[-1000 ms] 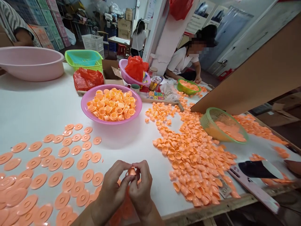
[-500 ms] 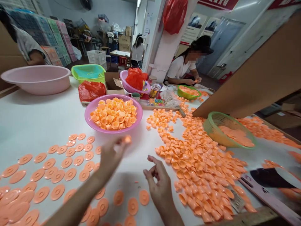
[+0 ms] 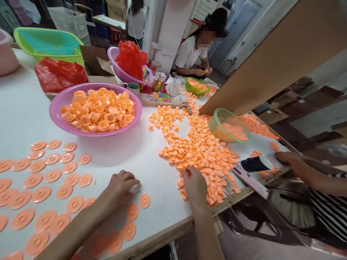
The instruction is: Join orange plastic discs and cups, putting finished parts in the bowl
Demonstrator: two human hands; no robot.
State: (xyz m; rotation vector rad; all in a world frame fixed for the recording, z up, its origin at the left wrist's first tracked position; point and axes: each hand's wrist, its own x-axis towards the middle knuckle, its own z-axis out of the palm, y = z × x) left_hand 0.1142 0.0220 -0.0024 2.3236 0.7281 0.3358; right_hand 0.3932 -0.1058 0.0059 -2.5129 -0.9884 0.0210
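My left hand (image 3: 121,188) is low over the white table, its fingers bent down and together. Its fingertips are partly hidden, so what they hold, if anything, does not show. Flat round orange plastic saucers (image 3: 145,201) lie close by, and more spread out to the left. At the near edge of a large heap of small orange plastic cups (image 3: 200,148), my right hand (image 3: 195,186) has its thumb and fingers closed on one cup (image 3: 184,174). Beyond my left hand, a pink-purple bowl (image 3: 62,121) is piled with orange cups.
A green basket (image 3: 217,126) of orange pieces stands behind the heap, beside a slanting cardboard sheet (image 3: 257,54). Red bags, a mug (image 3: 133,87) and jars line the back. One co-worker sits opposite; another person's arm (image 3: 306,173) rests at the right edge.
My left hand has come down from near the bowl, and the small orange piece it held is out of sight. My right hand has moved right onto the cups. The view has turned right and down.
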